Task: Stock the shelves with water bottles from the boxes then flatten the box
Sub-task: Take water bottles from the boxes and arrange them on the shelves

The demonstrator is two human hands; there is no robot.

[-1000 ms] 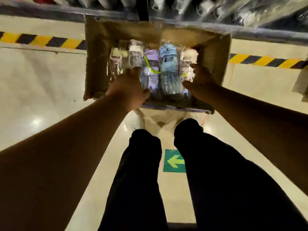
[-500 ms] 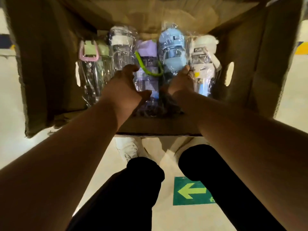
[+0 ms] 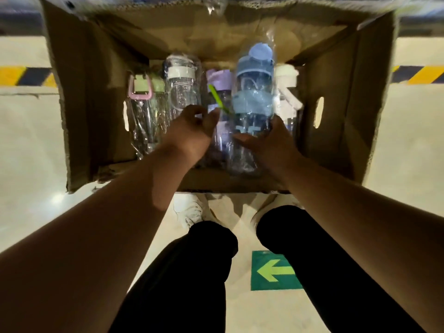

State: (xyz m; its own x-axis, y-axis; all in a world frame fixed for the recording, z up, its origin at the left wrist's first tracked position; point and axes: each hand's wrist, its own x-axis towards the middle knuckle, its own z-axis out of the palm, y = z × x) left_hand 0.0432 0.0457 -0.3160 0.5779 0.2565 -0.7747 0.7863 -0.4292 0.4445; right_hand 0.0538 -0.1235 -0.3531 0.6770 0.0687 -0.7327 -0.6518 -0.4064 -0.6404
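The right hand (image 3: 269, 143) grasps a clear plastic-wrapped blue-lidded bottle (image 3: 254, 97) low on its body, thumb across the near side and fingers round the far right side. The bottle stands tilted a little, raised above its neighbours inside the open brown cardboard box (image 3: 91, 104). The left hand (image 3: 192, 131) is just to the left of it, fingers curled over the lower part of a clear purple-lidded bottle (image 3: 219, 79) with a green strap; whether it actually grips that bottle or only touches it I cannot tell. Counted, there are five bottles in the box, each in clear wrap. From left to right they are a pink-handled bottle (image 3: 141, 111), a clear white-banded bottle (image 3: 182, 92), the purple one, the blue one and a white-lidded bottle (image 3: 286, 75). There is one box and two hands. The box sits on a pale floor (image 3: 28, 140) with a yellow-and-black hazard stripe (image 3: 420, 74) and one green arrow sign (image 3: 274, 270). Half a second ago the blue-lidded bottle stood level in the row with the others; now its lid reaches higher against the far wall of the box. The right hand has slid from the bottle's middle down to its lower body.
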